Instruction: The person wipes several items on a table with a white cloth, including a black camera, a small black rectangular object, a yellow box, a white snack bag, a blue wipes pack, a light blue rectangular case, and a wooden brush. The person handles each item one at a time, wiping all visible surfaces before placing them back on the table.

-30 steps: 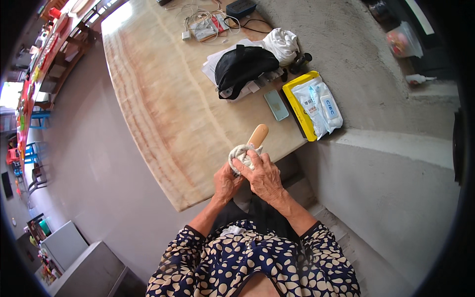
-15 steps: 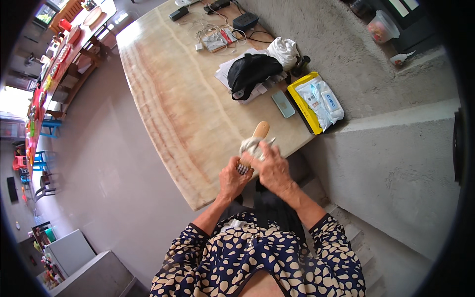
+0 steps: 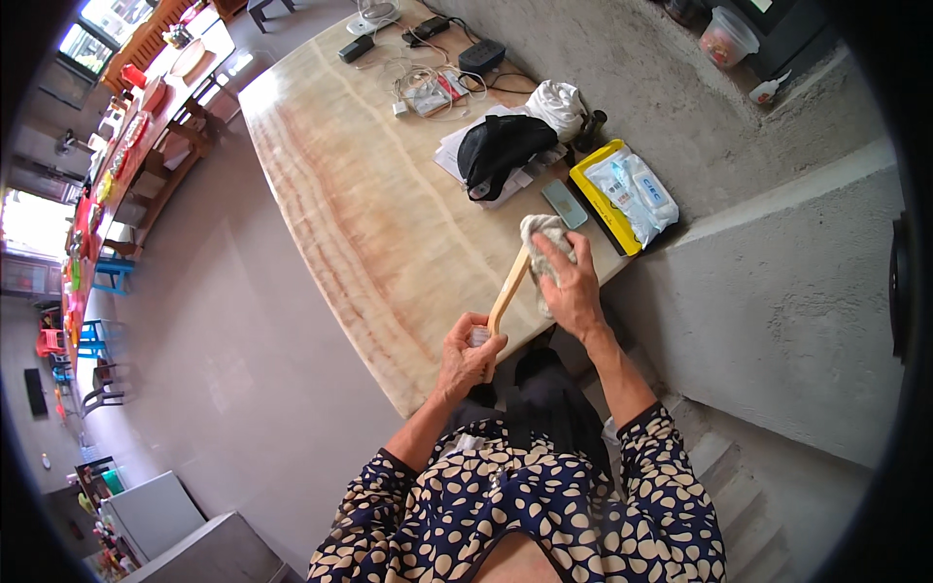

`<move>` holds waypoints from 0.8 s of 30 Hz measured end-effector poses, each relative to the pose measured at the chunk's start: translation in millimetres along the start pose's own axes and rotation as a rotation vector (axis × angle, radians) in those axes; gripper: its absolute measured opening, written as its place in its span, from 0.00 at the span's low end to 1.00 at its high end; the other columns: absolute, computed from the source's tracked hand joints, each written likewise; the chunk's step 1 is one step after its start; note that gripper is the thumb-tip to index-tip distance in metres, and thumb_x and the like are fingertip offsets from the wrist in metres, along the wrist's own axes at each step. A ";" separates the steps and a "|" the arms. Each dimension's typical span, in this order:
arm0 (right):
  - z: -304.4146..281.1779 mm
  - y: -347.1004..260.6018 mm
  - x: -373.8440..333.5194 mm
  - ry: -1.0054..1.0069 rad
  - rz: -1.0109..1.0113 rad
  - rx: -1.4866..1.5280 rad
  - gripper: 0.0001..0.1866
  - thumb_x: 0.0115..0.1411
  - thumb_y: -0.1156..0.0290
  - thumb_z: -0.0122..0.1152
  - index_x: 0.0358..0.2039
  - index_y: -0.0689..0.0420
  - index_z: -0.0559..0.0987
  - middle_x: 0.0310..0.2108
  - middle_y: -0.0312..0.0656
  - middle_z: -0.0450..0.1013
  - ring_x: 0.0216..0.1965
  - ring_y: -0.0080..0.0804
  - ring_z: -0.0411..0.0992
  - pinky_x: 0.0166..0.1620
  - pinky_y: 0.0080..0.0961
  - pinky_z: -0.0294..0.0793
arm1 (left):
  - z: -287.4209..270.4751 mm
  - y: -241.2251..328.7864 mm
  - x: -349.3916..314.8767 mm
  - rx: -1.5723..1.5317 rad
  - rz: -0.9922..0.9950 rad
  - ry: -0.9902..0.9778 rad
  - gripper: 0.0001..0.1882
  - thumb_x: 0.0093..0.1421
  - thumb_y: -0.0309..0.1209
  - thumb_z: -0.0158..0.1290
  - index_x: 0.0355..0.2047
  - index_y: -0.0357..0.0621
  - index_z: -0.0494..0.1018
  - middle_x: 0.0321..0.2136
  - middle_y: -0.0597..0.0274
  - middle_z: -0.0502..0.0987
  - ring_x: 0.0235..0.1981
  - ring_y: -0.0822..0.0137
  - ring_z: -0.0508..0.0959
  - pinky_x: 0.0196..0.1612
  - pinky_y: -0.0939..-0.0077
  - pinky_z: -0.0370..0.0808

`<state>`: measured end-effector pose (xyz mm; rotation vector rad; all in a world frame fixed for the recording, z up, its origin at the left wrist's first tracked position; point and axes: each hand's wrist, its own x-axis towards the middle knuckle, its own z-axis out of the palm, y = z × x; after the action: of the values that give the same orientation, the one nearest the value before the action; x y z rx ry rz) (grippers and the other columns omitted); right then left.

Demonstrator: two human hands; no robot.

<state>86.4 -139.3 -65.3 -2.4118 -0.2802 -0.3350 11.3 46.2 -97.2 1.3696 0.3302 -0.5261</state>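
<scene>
My left hand (image 3: pixel 470 351) is closed around the head end of a wooden brush (image 3: pixel 509 291). Pale bristles show between its fingers, and the light wooden handle slants up and away to the right. In my right hand (image 3: pixel 571 284) is a crumpled whitish cloth (image 3: pixel 546 233), bunched under the fingers against the far end of the handle. Both hands are above the near end of a marbled stone table (image 3: pixel 389 253). Just beyond the cloth lies a light green phone (image 3: pixel 564 204).
Right of the phone, a yellow box (image 3: pixel 601 199) carries a pack of wipes (image 3: pixel 637 202). Behind are a black bag (image 3: pixel 501 155) on papers, a white cloth bundle (image 3: pixel 556 109) and tangled cables (image 3: pixel 428 85). A concrete ledge (image 3: pixel 758 262) borders the right side.
My right hand and the cloth have moved up and right, from the middle of the brush to its handle end. The brush has turned edge-on. My left hand keeps its hold, slightly lower.
</scene>
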 end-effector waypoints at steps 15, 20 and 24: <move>1.0 -42.2 -10.1 0.026 -0.146 -0.006 0.34 0.44 0.78 0.65 0.54 0.39 0.75 0.53 0.44 0.63 0.47 0.48 0.65 0.48 0.37 0.72 | -16.4 18.5 -29.9 -0.506 -0.041 -0.287 0.26 0.56 0.28 0.52 0.57 0.40 0.64 0.33 0.55 0.74 0.25 0.67 0.75 0.19 0.74 0.78; 1.5 -38.7 -3.1 -0.025 -0.028 0.065 0.34 0.44 0.81 0.62 0.54 0.43 0.74 0.54 0.48 0.62 0.50 0.52 0.64 0.54 0.39 0.70 | -23.2 9.6 -34.8 -0.547 -0.059 -0.349 0.27 0.60 0.31 0.51 0.60 0.43 0.62 0.38 0.58 0.74 0.26 0.68 0.75 0.21 0.73 0.79; 8.9 -44.6 -24.1 -0.045 -0.151 -0.048 0.33 0.46 0.81 0.61 0.55 0.44 0.73 0.57 0.49 0.60 0.55 0.52 0.62 0.57 0.39 0.67 | -27.2 -0.1 -34.0 -0.607 -0.140 -0.351 0.28 0.61 0.31 0.51 0.61 0.45 0.60 0.40 0.57 0.74 0.28 0.66 0.77 0.22 0.70 0.80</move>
<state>52.4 -102.8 -52.6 -2.4531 -0.4816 -0.3590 -15.2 78.4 -84.6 0.6553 0.2682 -0.7008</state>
